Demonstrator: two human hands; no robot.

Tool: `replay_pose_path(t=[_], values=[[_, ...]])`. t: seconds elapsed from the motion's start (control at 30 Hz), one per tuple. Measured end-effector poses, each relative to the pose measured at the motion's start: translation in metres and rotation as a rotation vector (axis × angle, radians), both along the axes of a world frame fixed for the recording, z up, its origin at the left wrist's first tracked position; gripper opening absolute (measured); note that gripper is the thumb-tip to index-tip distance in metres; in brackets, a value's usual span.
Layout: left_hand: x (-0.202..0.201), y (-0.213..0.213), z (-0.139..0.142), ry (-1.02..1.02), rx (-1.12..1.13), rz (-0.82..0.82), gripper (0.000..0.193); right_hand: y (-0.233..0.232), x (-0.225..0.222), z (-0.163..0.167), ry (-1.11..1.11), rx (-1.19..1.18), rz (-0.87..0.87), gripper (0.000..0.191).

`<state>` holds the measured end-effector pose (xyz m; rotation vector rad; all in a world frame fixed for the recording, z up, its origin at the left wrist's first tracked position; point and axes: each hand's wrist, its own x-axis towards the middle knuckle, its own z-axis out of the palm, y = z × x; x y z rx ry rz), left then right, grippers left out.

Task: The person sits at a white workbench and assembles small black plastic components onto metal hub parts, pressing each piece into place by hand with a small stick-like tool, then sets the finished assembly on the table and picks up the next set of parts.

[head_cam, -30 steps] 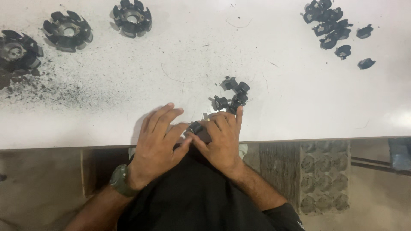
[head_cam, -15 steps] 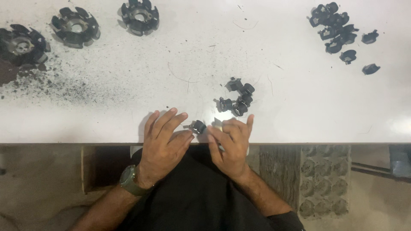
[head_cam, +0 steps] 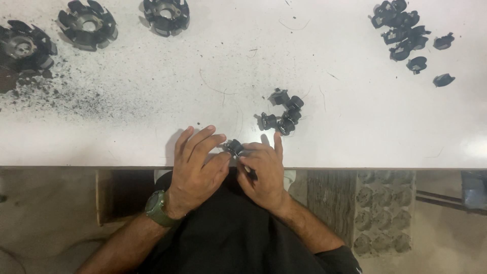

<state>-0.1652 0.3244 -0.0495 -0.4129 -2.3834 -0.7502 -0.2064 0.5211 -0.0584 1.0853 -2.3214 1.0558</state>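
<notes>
Both hands meet at the near edge of a white table [head_cam: 355, 127]. My left hand [head_cam: 195, 167] and my right hand [head_cam: 264, 172] pinch one small black part [head_cam: 234, 147] between their fingertips. Most of that part is hidden by the fingers. Just beyond my right hand lies a small cluster of similar black parts [head_cam: 281, 114] on the table. A green watch [head_cam: 158, 209] sits on my left wrist.
Three black round toothed pieces [head_cam: 89, 28] lie along the far left, with dark dust [head_cam: 81, 96] spread below them. Another heap of small black parts [head_cam: 403, 28] lies at the far right. A patterned floor block [head_cam: 380, 213] shows under the table edge.
The hands have shifted slightly and closed together again on the small black part at the table edge. The view has drifted a little.
</notes>
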Motion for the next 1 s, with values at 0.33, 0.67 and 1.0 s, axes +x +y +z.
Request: replay_pose_path(t=[0.33,0.67,1.0], values=[[-0.002,0.004,0.004,0.06,-0.101,-0.025,0.011,0.0,-0.002,0.002,-0.043,-0.017,0.032,0.035],[-0.006,0.005,0.01,-0.17,0.069,0.049,0.013,0.001,-0.002,-0.009,0.006,-0.027,0.018,0.036],[-0.008,0.0,0.013,-0.203,0.098,-0.017,0.014,0.0,-0.001,-0.016,0.099,-0.023,0.077,0.044]])
